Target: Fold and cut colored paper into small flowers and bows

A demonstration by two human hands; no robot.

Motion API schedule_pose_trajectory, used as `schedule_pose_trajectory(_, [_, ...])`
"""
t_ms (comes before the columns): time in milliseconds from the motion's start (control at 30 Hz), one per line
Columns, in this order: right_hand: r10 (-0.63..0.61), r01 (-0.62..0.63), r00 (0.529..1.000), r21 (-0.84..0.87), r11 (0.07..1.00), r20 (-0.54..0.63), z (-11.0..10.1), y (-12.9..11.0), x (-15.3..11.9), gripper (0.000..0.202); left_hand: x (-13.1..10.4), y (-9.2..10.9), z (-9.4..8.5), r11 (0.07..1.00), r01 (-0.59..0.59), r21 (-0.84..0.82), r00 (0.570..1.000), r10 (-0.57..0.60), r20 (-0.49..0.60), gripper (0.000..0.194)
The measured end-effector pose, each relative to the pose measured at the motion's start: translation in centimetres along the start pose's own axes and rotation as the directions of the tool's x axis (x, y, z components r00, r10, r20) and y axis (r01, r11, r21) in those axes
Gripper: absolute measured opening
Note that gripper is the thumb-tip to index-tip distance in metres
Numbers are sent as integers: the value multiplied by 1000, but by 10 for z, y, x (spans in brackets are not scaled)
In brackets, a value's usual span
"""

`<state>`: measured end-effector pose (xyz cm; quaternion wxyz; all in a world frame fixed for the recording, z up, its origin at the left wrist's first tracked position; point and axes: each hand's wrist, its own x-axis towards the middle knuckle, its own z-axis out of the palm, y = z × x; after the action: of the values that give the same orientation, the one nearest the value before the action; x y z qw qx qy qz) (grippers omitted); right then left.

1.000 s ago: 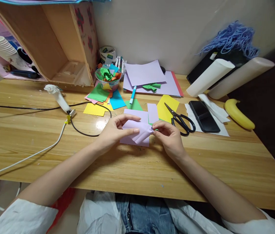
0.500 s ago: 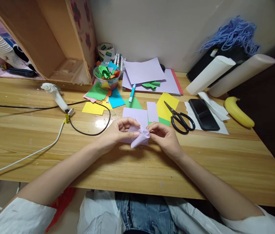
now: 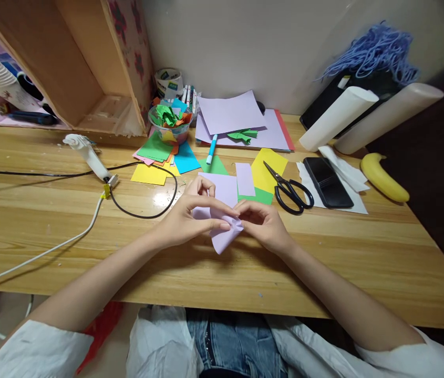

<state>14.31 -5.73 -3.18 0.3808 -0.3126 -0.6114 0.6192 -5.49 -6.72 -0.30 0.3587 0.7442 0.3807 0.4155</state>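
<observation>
Between my hands is a folded piece of lilac paper, creased and gathered at its right end. My left hand grips its left side, thumb in front and fingers behind and above. At the gathered end, my right hand pinches the paper between thumb and fingers. Behind them a flat lilac sheet lies on the table, partly covered by my left hand. Just right of it are a small lilac strip, a yellow sheet and black-handled scissors.
A bowl of paper scraps, a blue marker and lilac sheets stand at the back. A phone and a banana lie to the right. On the left are a glue gun and its black cable.
The folded lilac paper has turned, its loose part now opened wider and hanging lower. My left fingers have shifted over its top toward my right hand, which still pinches the gathered end.
</observation>
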Motion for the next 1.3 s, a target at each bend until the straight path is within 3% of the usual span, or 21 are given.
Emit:
schedule_pose_trajectory(100, [93, -98, 993, 59, 994, 79, 1, -2, 1, 7, 1, 2, -2, 994, -77, 79, 997, 75, 21, 17])
schedule_pose_trajectory(333, [229, -257, 953, 128, 958, 198, 0, -3, 3, 15, 1, 6, -3, 990, -140, 24, 989, 139, 43, 11])
schedule_pose_trajectory(567, [256, -296, 934, 138, 945, 249, 0, -2, 3, 17, 0, 8, -4, 980, -183, 74, 983, 181, 32, 5])
schedule_pose_trajectory(867, [264, -321, 926, 192, 927, 270, 0, 0, 2, 19, -5, 11, -4, 897, -336, 288, 938, 347, 13, 8])
schedule_pose_trajectory(1133, [322, -465, 851, 308, 830, 416, -1, 2, 2, 29, -3, 13, -6, 920, -311, 239, 949, 289, 122, 16])
schedule_pose_trajectory(1300, [389, -564, 801, 355, 746, 454, -1, 3, 1, 26, -3, 15, -8, 935, -285, 213, 958, 273, 84, 11])
